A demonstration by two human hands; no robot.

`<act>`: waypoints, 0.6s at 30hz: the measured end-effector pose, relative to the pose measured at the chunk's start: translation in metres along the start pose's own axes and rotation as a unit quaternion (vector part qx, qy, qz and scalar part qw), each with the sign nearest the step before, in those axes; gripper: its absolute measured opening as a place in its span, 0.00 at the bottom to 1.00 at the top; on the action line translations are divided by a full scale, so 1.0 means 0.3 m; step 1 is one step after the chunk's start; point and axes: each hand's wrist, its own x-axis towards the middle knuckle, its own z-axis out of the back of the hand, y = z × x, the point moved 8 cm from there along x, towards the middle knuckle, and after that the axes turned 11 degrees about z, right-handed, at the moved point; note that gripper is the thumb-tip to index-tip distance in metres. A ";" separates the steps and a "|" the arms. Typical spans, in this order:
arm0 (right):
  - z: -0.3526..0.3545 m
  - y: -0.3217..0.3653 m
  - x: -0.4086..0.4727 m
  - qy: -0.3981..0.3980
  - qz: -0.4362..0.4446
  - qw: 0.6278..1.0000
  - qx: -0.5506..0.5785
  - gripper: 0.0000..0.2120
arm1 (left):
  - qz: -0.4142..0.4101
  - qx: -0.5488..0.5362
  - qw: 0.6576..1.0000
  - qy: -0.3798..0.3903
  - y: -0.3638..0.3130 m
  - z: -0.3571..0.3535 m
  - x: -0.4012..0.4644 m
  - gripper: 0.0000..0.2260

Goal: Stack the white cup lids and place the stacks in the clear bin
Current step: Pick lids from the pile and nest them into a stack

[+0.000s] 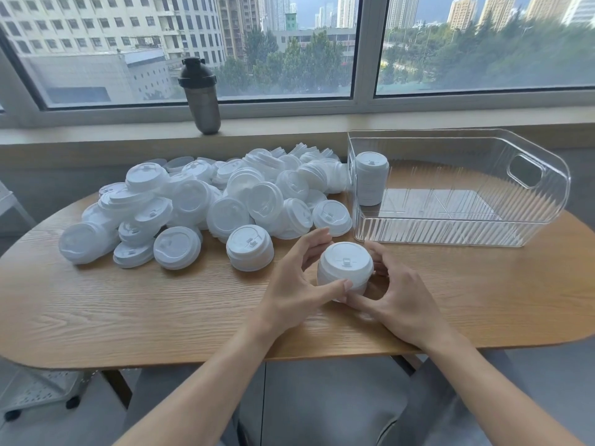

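We have a short stack of white lids (345,272) standing on the wooden table (128,310) just in front of us, and both hands are cupped round it: our left hand (297,286) curls in from nine o'clock with its thumb pressed against the near side of the stack, and our right hand (397,297) closes in from three o'clock, fingers wrapped behind it and thumb low at the base. The clear bin (450,226) sits at about one o'clock from the stack, near but not touching, and one taller finished stack (371,178) already stands upright in its far left corner. The loose heap of lids (209,201) spreads from ten to twelve o'clock, with a second small stack (250,247) at its near edge. A dark shaker bottle (201,96) stands on the sill beyond. What worries us is the lift: the lids are light and only nested, so an uneven squeeze could shear the stack or pop the top lids off. Carried too low, it may clip the bin's near wall, and set down carelessly it could knock the standing stack over.
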 end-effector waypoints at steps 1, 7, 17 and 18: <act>0.001 0.000 -0.001 -0.002 0.000 1.000 0.001 0.47 | -0.007 0.009 1.000 -0.001 -0.004 -0.003 -0.003 0.39; -0.003 -0.007 -0.002 -0.003 0.000 1.000 -0.010 0.47 | -0.032 0.061 0.998 -0.015 -0.018 -0.009 -0.010 0.40; 0.002 0.008 -0.012 0.007 0.014 1.000 -0.020 0.40 | 0.017 0.083 0.996 0.004 0.003 -0.017 -0.003 0.36; 0.004 0.014 -0.013 0.011 0.019 1.000 -0.015 0.36 | 0.021 0.085 0.996 0.003 0.007 -0.017 0.000 0.34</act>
